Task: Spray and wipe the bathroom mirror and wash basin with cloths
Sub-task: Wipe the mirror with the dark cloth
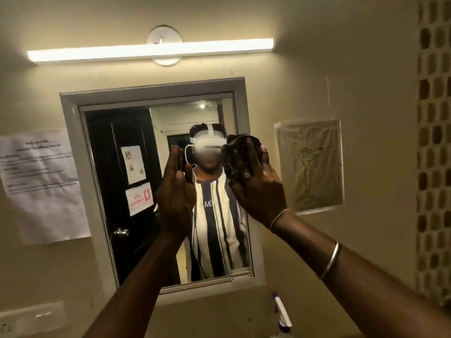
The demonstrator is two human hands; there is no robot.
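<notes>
Pressing a dark cloth (pixel 235 154) against the mirror (pixel 136 191) near its right edge, the right hand (pixel 256 184) grips it, while the left hand (pixel 174 189) hovers flat-fingered, empty, before the mirror's middle.

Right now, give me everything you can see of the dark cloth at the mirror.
The dark crumpled fabric cloth is bunched into a wad, brownish-black and soft-looking, with folds showing. The right hand, a ring on one finger, presses it flat-palmed against the upper right of the grey-framed wall mirror, fingers spread over it. Whether it is wet cannot be told. The left hand is open and apart from it.
</notes>
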